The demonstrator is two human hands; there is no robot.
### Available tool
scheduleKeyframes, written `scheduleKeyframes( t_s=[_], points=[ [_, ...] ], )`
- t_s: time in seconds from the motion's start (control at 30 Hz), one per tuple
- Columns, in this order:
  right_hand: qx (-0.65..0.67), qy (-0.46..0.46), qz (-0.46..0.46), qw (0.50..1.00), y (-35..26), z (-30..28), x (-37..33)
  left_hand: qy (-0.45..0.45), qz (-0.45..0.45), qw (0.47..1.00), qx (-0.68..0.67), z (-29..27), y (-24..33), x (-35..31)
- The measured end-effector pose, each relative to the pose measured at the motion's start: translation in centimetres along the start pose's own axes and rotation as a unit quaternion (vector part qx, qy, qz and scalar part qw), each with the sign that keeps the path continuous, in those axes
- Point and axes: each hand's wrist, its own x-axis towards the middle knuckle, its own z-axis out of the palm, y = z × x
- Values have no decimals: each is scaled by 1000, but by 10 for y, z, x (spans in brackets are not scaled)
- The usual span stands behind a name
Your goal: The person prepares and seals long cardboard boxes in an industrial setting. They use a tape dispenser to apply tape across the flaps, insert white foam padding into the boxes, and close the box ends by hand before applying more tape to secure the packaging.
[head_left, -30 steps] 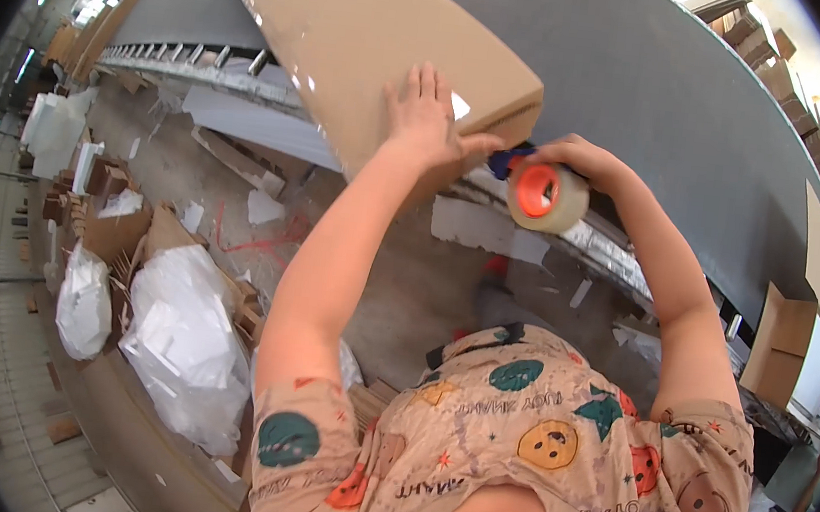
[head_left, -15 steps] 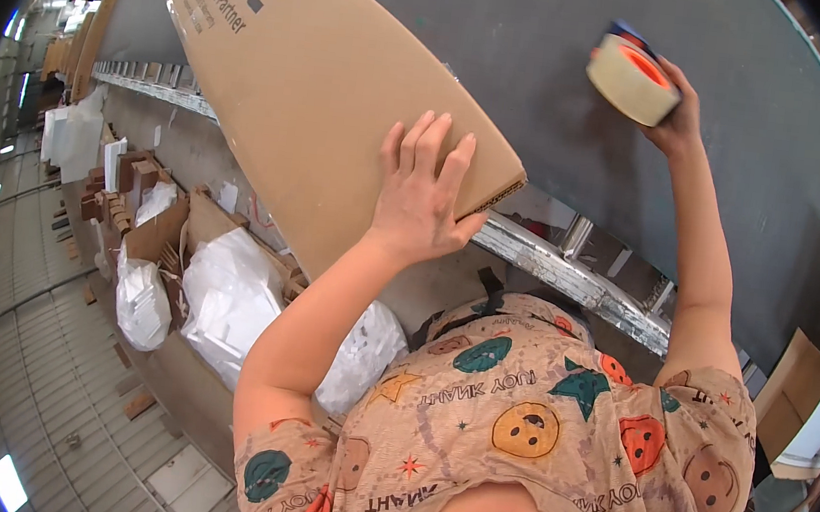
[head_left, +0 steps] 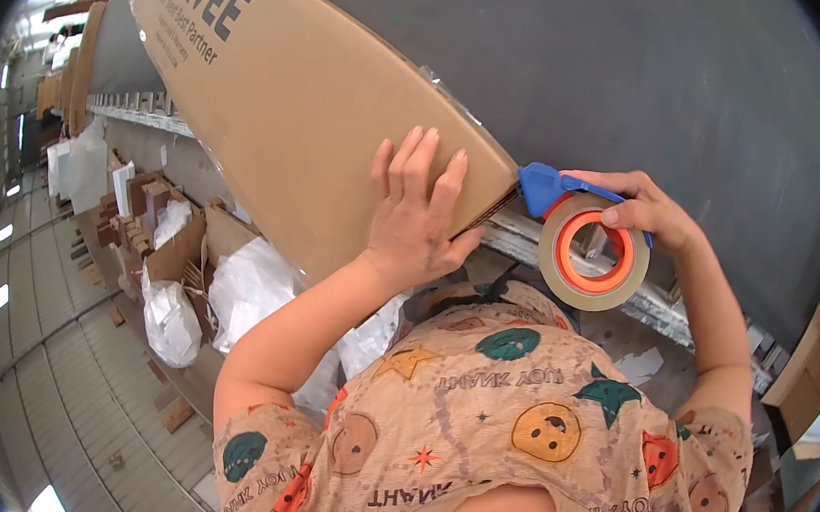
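A long brown cardboard box [head_left: 317, 96] with dark printing lies slantwise across the conveyor, its narrow end nearest me. My left hand [head_left: 418, 212] rests flat on its top close to that end, fingers spread, the thumb over the near edge. In my right hand [head_left: 659, 214] is a blue tape dispenser [head_left: 540, 188] carrying a large roll of clear tape [head_left: 616, 296] on an orange hub. The dispenser's blue head meets the box's right end corner. Clear tape [head_left: 452, 96] shows along the box's far long edge.
The dark grey conveyor belt [head_left: 590, 65] stretches behind the box, with a worn metal rail [head_left: 659, 312] along its near side. White plastic bags [head_left: 252, 284] and opened cartons stand at the lower left. Another open carton [head_left: 807, 373] is at the right.
My right hand has brought the tape dispenser down and left from over the belt to the box's end corner. My left hand stays on the box, which has shifted slightly left.
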Motion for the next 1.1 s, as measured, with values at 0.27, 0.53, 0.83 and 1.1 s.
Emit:
scheduleKeyframes(
  t_s=[0.27,0.53,0.83,1.1],
  points=[
    [93,339,-125,928,81,102,-25,33,148,985,-77,9,-26,5],
    [-37,471,-155,867,144,291,9,189,247,921,-235,48,-48,33],
    [43,439,-246,863,204,483,158,-4,245,928,-281,16,-69,15],
    [119,429,-238,863,177,413,216,-305,595,688,281,-56,-92,-105]
  ],
)
